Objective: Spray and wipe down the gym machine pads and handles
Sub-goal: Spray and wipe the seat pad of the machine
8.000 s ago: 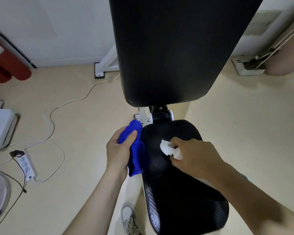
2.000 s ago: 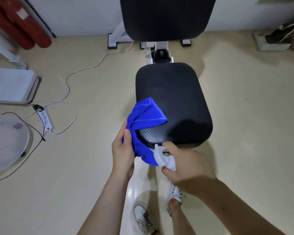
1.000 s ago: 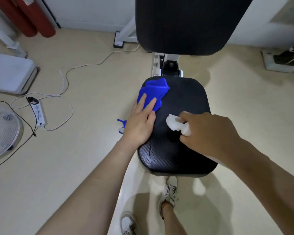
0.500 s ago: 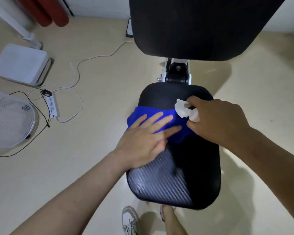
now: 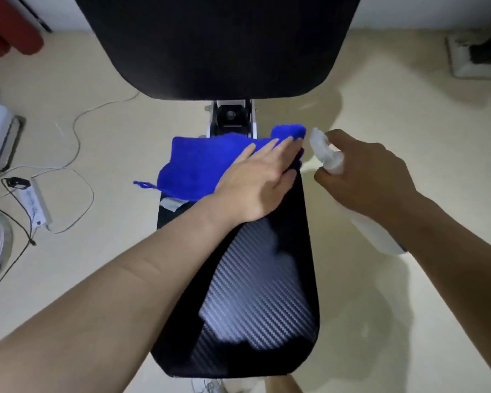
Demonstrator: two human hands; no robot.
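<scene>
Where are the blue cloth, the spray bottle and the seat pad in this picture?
blue cloth (image 5: 199, 163): head view, on its spread middle part.
spray bottle (image 5: 327, 154): head view, on its white spray head.
seat pad (image 5: 255, 293): head view, on the bare shiny middle.

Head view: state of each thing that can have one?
blue cloth, spread flat over the seat's far end, pressed down by the left hand
left hand, fingers straight, flat on the cloth
right hand, grips the spray bottle
spray bottle, held off the seat's right edge, nozzle towards the cloth
seat pad, far end covered, near part bare
back pad, bare, untouched
power strip, on the floor, black plug in
</scene>
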